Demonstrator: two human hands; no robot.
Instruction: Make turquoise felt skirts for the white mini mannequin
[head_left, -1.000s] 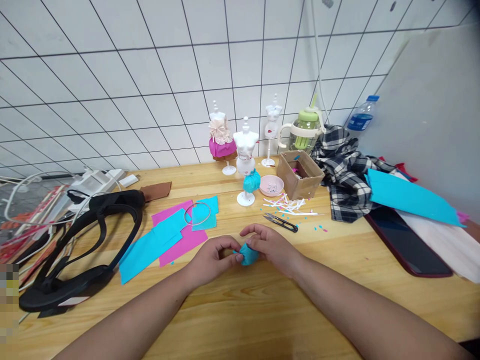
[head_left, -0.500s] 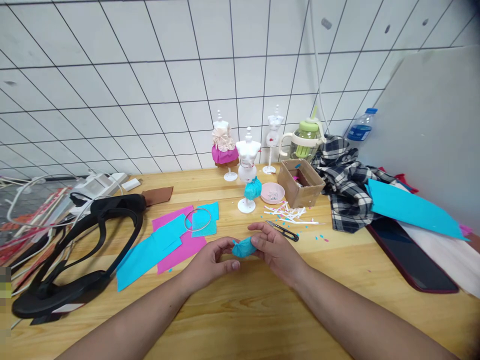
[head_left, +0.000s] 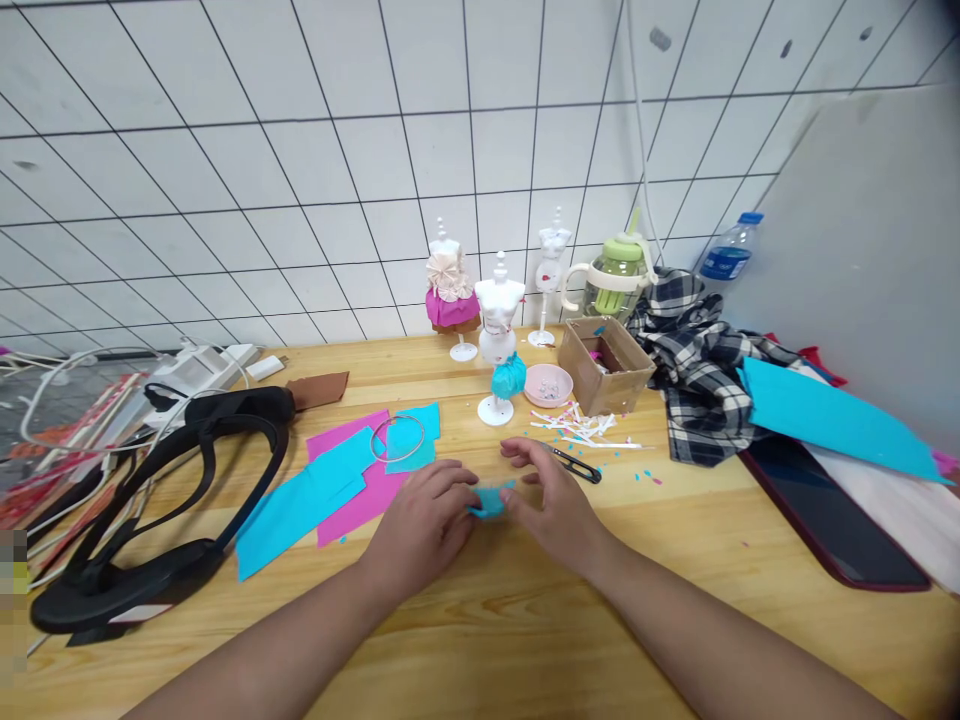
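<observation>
A small crumpled piece of blue paper (head_left: 491, 501) sits between my two hands just above the wooden table (head_left: 480, 620). My left hand (head_left: 422, 526) curls over its left side, fingers closed on it. My right hand (head_left: 551, 498) pinches its right side. Beyond my hands stands a white mini mannequin (head_left: 499, 335) wearing a blue paper skirt. Thread snips (head_left: 571, 463) lie just behind my right hand. Blue and pink paper sheets (head_left: 330, 480) with a metal ring (head_left: 397, 437) on them lie to the left.
A black headset (head_left: 161, 500) and cables sit at the left. Two more mannequins (head_left: 450, 290), a pink dish (head_left: 547, 385), a cardboard box (head_left: 604, 365), paper scraps, a green cup, a water bottle, a plaid cloth (head_left: 697, 365), a blue sheet (head_left: 832, 415) and a dark tablet (head_left: 825, 510) fill the back and right.
My hands have turned palm-down and lowered over the blue paper, pressing it smaller; a second ago it was held up as a rounder wad. The view shifted slightly.
</observation>
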